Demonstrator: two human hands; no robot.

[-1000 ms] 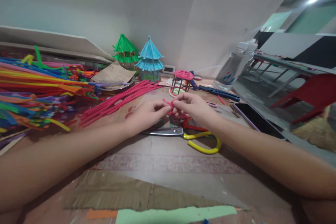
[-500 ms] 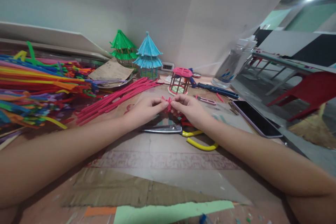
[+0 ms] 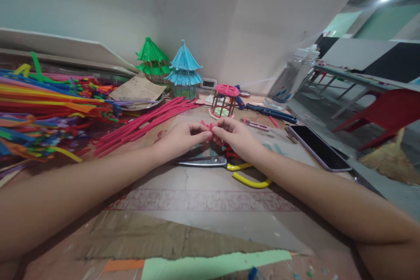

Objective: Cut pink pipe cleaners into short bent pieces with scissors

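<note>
Between my two hands is a small piece of pink pipe cleaner (image 3: 206, 126), bent into a short shape that is partly hidden by fingers. My left hand (image 3: 185, 138) pinches it from the left with thumb and forefinger. From the right, my right hand (image 3: 234, 134) pinches the same piece, the fingertips nearly meeting. Just beyond them stands a small round frame (image 3: 224, 101) with brown posts and a pink top ring. Scissors (image 3: 210, 162) with yellow handles lie beneath my wrists. Long pink pipe cleaners (image 3: 144, 127) lie in a bunch to the left.
Bundles of coloured pipe cleaners (image 3: 55, 100) fill the left side. Green (image 3: 152, 57) and blue (image 3: 183, 65) pavilion models stand behind. To the right are a cutter (image 3: 272, 113), a phone (image 3: 320, 148) and a clear bottle (image 3: 288, 78). Cardboard (image 3: 147, 236) lies in front.
My fingers have shifted slightly on the pink piece, so its loose ends sit differently and less of it shows. Both hands stay in nearly the same place.
</note>
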